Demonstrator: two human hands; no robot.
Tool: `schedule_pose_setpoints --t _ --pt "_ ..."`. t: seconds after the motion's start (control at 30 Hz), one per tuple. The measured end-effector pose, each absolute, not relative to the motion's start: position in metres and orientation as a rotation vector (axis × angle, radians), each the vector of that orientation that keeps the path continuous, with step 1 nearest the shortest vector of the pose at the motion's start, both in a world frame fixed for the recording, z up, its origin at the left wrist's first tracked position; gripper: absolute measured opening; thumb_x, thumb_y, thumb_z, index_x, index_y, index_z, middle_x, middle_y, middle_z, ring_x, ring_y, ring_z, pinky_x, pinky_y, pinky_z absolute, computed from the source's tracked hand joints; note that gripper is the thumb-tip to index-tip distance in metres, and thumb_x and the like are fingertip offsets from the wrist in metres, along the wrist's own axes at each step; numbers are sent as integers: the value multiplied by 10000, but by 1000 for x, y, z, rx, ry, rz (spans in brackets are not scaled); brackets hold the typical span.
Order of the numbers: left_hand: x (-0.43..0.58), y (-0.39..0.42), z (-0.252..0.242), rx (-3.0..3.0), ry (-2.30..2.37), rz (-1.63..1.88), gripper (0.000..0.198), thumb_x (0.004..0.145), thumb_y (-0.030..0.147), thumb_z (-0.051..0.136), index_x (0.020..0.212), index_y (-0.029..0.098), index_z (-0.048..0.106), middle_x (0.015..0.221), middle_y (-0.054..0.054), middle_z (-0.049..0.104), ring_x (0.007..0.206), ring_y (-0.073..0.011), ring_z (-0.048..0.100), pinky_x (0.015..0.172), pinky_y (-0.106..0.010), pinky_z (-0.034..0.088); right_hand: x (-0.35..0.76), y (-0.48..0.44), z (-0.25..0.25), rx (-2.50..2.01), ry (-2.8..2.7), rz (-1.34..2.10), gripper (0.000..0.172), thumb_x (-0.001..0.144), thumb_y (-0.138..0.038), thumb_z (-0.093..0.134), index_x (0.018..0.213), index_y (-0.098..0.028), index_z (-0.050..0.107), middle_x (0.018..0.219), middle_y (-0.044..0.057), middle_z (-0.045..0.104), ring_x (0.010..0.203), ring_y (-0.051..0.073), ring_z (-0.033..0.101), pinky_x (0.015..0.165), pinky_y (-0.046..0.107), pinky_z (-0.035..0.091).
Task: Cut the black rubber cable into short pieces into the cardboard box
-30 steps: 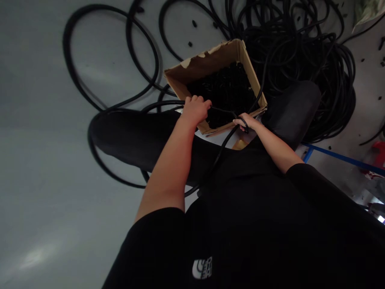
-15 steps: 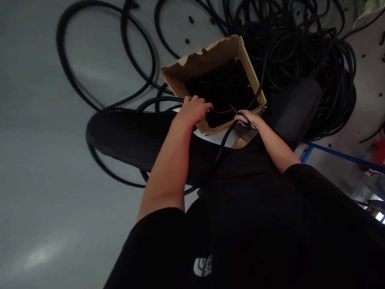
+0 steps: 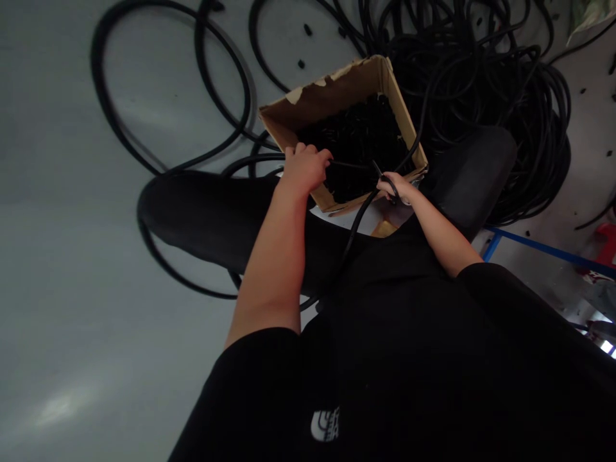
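My left hand [image 3: 307, 167] is closed around a black rubber hose [image 3: 262, 156] above the left edge of a cardboard box [image 3: 332, 93]. A thin dark length reaches from that hand across the box toward my right hand [image 3: 392, 186]. My right hand grips a pair of scissors [image 3: 378, 169] by black handles, with the blades pointing up over the box's near right side. Dark short pieces [image 3: 356, 138] fill the bottom of the box. Another run of hose passes beside my right hand and down over my lap. My fingers hide part of the handles.
A large heap of coiled black hose [image 3: 481, 96] lies to the right of the box. Loose hose loops [image 3: 99, 70] spread over the grey floor at left. Small black pieces [image 3: 301, 63] are scattered on the floor. A blue bar [image 3: 543, 246] runs at right.
My left hand has shifted slightly up and left, and the thin length between my hands looks straighter. The scissor blades have swung to point more steeply upward.
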State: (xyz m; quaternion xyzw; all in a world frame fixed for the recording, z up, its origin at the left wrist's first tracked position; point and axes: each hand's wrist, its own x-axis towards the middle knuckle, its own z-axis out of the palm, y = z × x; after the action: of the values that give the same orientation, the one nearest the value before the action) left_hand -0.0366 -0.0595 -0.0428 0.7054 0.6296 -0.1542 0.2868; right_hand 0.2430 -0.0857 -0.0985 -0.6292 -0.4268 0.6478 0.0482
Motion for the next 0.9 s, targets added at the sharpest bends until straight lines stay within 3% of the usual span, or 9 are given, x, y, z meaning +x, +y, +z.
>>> schedule_pose_setpoints --t 0.17,0.37,0.5,0.77,0.9 --pt "-36 -56 -53 1850 1691 -360 581 1295 303 364 1739 156 709 1707 -235 756 1634 -475 598 1366 -661 469 239 -87 -96 -1791 -1159 2103 249 1052 -3 719 1060 -235 626 745 -46 656 667 149 656 569 172 495" --pt "-29 -52 -64 1815 1578 -313 591 1231 342 445 1717 284 775 1574 -191 855 1587 -462 678 1315 -628 548 235 -85 -90 -1765 -1167 2063 283 1061 41 644 1091 -239 616 742 -60 620 722 148 643 612 169 481" --pt "-28 -50 -69 1796 1530 -336 583 1222 358 456 1676 300 816 1555 -144 886 1539 -401 747 1281 -525 588 235 -85 -91 -1762 -1169 2042 265 1108 25 624 1102 -239 602 753 -70 608 732 134 642 637 158 475" --pt "-31 -50 -75 1783 1494 -373 592 1219 375 471 1684 299 830 1541 -134 904 1477 -352 811 1231 -455 614 237 -85 -105 -1768 -1245 2017 276 1169 -111 738 1007 -256 569 700 -75 591 652 131 611 618 168 468" --pt "-32 -50 -74 1768 1516 -380 595 1221 373 480 1707 309 818 1540 -148 903 1503 -375 807 1263 -494 608 240 -84 -103 -1811 -1274 1987 303 1199 -185 745 976 -265 556 617 -74 532 570 144 551 548 191 417"
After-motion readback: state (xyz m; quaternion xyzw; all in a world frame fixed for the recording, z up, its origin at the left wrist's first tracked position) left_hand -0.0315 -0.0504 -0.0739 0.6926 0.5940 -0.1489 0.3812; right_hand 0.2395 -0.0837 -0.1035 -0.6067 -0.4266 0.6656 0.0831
